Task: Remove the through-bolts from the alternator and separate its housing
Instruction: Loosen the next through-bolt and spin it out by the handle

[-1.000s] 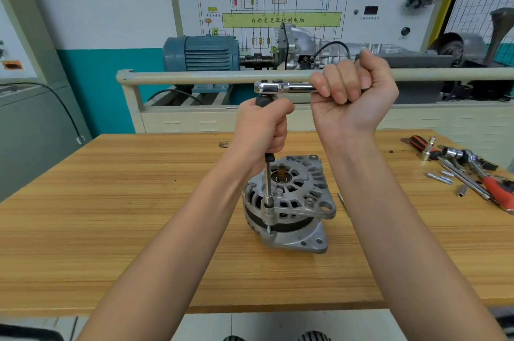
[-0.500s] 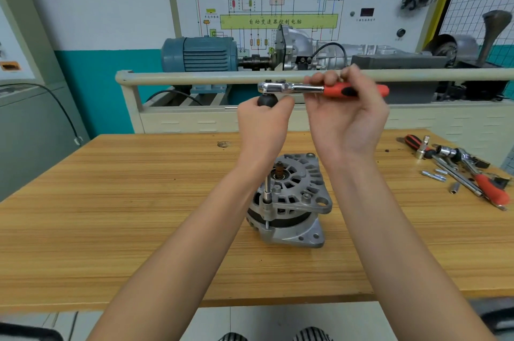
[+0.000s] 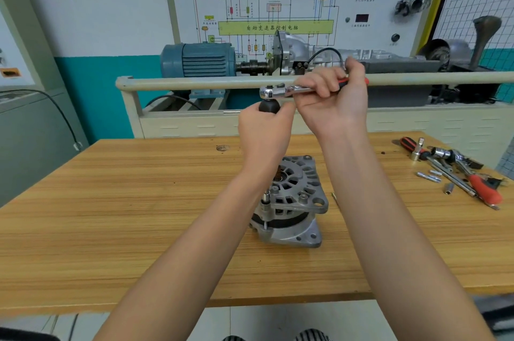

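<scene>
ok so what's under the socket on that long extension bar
The chrome socket sits on the rim of the grey cast-metal alternator, with a thin bolt shank showing below. The bolt head is covered by the socket.

Silver-grey alternator (image 3: pixel 290 201) with a black band, chrome ratchet (image 3: pixel 281 91) with red-and-black handle, streaky light-brown wood table (image 3: pixel 139 215), blue-grey motor (image 3: pixel 199 64), teal wall stripe (image 3: pixel 108 90)

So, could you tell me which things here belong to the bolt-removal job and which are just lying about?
In use:
- alternator, upright on the bench
- ratchet, gripped by the right hand
- black-handled extension down to a through-bolt, gripped by the left hand

Lying about:
- spare tools at the bench's right edge
- loose small metal parts beside them
- blue motor behind the rail
</scene>
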### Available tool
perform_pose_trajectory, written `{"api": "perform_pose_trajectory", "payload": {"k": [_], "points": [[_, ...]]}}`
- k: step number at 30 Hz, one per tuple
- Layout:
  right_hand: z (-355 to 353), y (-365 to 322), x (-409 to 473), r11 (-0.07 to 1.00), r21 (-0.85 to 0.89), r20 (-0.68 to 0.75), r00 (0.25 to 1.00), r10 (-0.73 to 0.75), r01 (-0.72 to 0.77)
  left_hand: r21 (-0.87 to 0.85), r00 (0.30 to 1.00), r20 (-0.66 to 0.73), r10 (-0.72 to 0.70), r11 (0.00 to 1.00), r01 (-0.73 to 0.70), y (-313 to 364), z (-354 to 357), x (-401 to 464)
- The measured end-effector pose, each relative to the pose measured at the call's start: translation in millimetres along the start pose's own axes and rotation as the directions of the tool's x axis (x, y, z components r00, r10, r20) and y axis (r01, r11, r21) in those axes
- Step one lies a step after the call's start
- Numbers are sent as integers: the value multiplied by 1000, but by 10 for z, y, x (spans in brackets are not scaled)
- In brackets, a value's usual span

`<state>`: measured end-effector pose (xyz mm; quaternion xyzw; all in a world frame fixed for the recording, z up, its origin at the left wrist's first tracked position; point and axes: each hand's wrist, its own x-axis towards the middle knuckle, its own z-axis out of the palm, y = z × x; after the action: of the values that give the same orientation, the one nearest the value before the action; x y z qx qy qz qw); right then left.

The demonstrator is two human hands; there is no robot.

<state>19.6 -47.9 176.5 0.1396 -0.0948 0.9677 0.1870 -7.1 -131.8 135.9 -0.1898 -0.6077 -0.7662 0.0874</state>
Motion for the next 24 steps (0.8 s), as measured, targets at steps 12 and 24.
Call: {"api": "perform_pose_trajectory", "payload": {"k": [12, 24], "points": [[-119, 20, 394, 959, 151, -128, 957, 261, -241, -24, 737, 660, -144, 977, 213, 57, -208, 206], [-138, 282, -319, 602, -366, 693, 640, -332, 709, -59, 931, 352, -93, 991, 121, -23, -124, 135]]}}
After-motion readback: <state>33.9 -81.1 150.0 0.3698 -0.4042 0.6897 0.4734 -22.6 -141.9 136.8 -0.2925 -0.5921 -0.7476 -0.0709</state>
